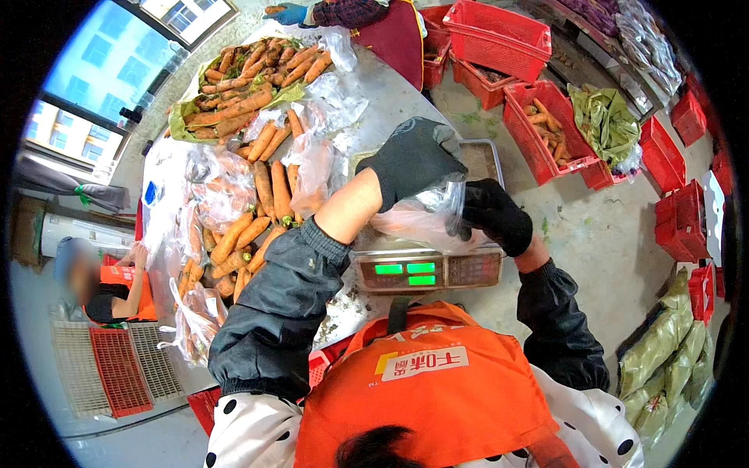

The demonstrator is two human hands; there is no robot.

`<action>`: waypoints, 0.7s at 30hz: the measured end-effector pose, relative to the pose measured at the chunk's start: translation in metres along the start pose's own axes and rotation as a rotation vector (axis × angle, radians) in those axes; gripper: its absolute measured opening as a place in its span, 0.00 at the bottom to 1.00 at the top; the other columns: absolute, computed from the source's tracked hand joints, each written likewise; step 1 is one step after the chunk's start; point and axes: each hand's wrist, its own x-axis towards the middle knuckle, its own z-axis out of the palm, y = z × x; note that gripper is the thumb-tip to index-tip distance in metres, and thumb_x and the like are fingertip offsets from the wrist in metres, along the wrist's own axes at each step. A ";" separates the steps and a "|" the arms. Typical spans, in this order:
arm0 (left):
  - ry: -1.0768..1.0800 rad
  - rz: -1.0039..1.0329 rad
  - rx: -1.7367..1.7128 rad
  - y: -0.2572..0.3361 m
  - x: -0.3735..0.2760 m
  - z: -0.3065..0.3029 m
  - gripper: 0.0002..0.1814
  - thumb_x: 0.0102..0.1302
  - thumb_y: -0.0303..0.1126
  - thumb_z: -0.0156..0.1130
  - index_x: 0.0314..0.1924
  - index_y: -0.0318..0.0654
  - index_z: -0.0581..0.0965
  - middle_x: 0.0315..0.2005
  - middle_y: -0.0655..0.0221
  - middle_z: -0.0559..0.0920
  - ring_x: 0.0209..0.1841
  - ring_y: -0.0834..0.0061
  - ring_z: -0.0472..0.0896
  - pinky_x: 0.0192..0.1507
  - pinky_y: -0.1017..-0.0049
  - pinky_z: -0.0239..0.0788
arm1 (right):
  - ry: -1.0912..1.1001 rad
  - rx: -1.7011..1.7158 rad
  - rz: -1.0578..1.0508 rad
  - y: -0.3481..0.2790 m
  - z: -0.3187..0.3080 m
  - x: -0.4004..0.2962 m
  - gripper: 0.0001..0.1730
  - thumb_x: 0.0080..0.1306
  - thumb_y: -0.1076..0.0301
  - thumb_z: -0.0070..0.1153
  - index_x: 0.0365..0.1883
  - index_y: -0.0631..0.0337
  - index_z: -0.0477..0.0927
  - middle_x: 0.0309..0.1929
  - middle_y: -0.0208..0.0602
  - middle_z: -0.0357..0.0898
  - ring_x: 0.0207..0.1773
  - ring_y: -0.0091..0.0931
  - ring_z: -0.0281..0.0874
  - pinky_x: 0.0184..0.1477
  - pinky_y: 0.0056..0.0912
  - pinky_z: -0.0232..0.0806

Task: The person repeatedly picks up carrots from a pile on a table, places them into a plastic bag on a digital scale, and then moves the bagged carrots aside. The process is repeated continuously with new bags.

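Observation:
A clear plastic bag of carrots [409, 225] rests on the pan of a digital scale [430, 270], whose green display is lit. My left hand [415, 161], in a dark glove, reaches over the pan with its fingers closed on the gathered upper part of the bag. In a black glove, my right hand [497, 216] pinches the clear film on the bag's right side. Its fingertips are partly hidden by the plastic. Loose carrots [272, 193] lie on the table to the left of my left forearm.
More carrots [251, 82] are heaped on green sacking at the table's far end. Bagged carrots [222, 187] lie at left. Red crates [544, 131] and green sacks [661, 345] stand on the floor at right. One co-worker [126, 286] is at left, another [392, 35] at the far end.

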 end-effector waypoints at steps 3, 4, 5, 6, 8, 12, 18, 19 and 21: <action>-0.003 -0.135 -0.005 0.002 0.000 0.003 0.11 0.48 0.36 0.64 0.26 0.34 0.78 0.22 0.55 0.79 0.29 0.60 0.78 0.34 0.67 0.68 | -0.068 -0.191 -0.210 0.000 -0.009 0.000 0.12 0.61 0.74 0.55 0.44 0.62 0.74 0.38 0.38 0.75 0.42 0.33 0.73 0.42 0.35 0.68; 0.026 -0.117 0.119 0.007 0.002 0.006 0.09 0.50 0.33 0.64 0.27 0.34 0.78 0.22 0.58 0.79 0.29 0.66 0.79 0.32 0.70 0.68 | -0.045 -0.331 -0.313 -0.009 -0.007 0.003 0.08 0.62 0.71 0.54 0.39 0.61 0.76 0.33 0.36 0.75 0.37 0.32 0.73 0.38 0.34 0.67; 0.055 -0.100 0.243 0.010 0.004 0.010 0.07 0.51 0.29 0.64 0.27 0.34 0.77 0.22 0.62 0.80 0.28 0.71 0.79 0.31 0.73 0.69 | 0.021 -0.588 -0.469 -0.024 -0.002 0.006 0.05 0.63 0.68 0.53 0.31 0.59 0.77 0.24 0.34 0.75 0.27 0.31 0.74 0.31 0.31 0.68; 0.105 -0.055 0.266 0.010 0.005 0.014 0.07 0.52 0.28 0.63 0.30 0.34 0.78 0.24 0.60 0.80 0.29 0.69 0.80 0.32 0.73 0.69 | 0.067 -0.657 -0.471 -0.028 -0.001 0.008 0.07 0.63 0.67 0.53 0.30 0.59 0.78 0.23 0.34 0.75 0.26 0.29 0.74 0.30 0.30 0.67; 0.011 -0.038 -0.125 0.008 0.006 0.011 0.09 0.52 0.31 0.63 0.33 0.35 0.78 0.27 0.58 0.80 0.31 0.62 0.79 0.35 0.71 0.69 | 0.133 -0.601 -0.314 -0.022 -0.001 0.014 0.06 0.64 0.68 0.54 0.33 0.61 0.78 0.30 0.37 0.76 0.30 0.28 0.74 0.31 0.29 0.66; 0.175 0.327 -0.018 0.000 -0.002 -0.008 0.14 0.55 0.37 0.63 0.40 0.37 0.78 0.34 0.61 0.80 0.37 0.63 0.80 0.40 0.69 0.70 | 0.012 -0.184 0.271 -0.022 -0.014 0.020 0.09 0.63 0.66 0.56 0.40 0.59 0.79 0.35 0.37 0.77 0.38 0.31 0.74 0.36 0.32 0.66; 0.112 -0.117 0.071 -0.013 -0.028 0.011 0.17 0.52 0.36 0.64 0.41 0.38 0.78 0.37 0.54 0.79 0.40 0.52 0.76 0.43 0.65 0.68 | 0.132 -0.960 -0.620 -0.015 -0.020 0.012 0.14 0.55 0.73 0.57 0.42 0.57 0.80 0.39 0.38 0.79 0.42 0.37 0.75 0.41 0.36 0.67; 0.238 -0.049 0.150 -0.011 -0.029 0.017 0.17 0.51 0.36 0.65 0.41 0.38 0.78 0.36 0.54 0.78 0.39 0.51 0.76 0.43 0.64 0.68 | 0.134 -0.939 -0.670 -0.018 -0.020 0.013 0.14 0.56 0.72 0.56 0.42 0.57 0.80 0.37 0.38 0.79 0.40 0.37 0.76 0.40 0.36 0.68; 0.255 -0.067 0.164 -0.009 -0.033 0.024 0.14 0.51 0.32 0.64 0.37 0.35 0.77 0.34 0.54 0.78 0.38 0.52 0.76 0.41 0.64 0.69 | 0.155 -0.876 -0.796 -0.026 -0.017 0.017 0.12 0.58 0.70 0.53 0.40 0.57 0.80 0.32 0.39 0.80 0.35 0.36 0.78 0.38 0.36 0.69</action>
